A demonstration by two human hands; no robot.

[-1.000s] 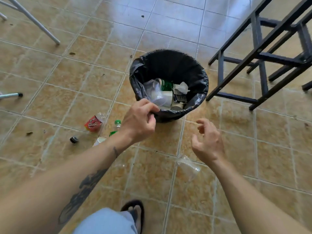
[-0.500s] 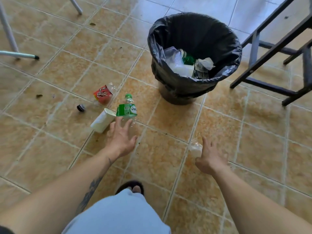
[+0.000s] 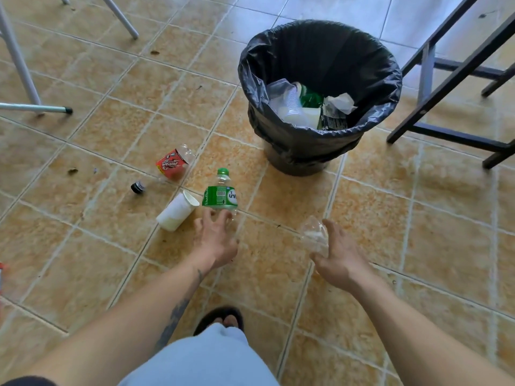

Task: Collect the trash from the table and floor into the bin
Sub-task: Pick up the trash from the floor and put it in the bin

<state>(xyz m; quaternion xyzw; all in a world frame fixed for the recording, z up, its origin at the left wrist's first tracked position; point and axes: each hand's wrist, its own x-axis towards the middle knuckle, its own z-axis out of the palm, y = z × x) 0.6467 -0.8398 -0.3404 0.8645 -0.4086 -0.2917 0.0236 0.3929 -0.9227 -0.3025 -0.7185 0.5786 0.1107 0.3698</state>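
A bin [image 3: 281,140] lined with a black bag stands on the tiled floor, holding cups, a green bottle and wrappers. On the floor lies a clear bottle with a green label and cap [image 3: 220,193]. My left hand [image 3: 216,238] has its fingers spread over the bottle's bottom end, touching it. A white paper cup [image 3: 176,211] lies on its side just left of the bottle. A clear crumpled plastic cup [image 3: 313,232] lies by my right hand [image 3: 338,253], whose fingers are apart around it. A red-labelled bottle [image 3: 172,164] and a black cap [image 3: 138,187] lie further left.
A dark metal table frame [image 3: 446,76] stands right of the bin. White chair legs [image 3: 19,68] are at the upper left. My sandalled foot [image 3: 223,319] and knee are at the bottom centre. A small red object [image 3: 1,267] shows at the left edge.
Both hands moved away from the bin and down to the floor. The left hand reached the green-labelled bottle; the right hand reached the clear plastic cup.
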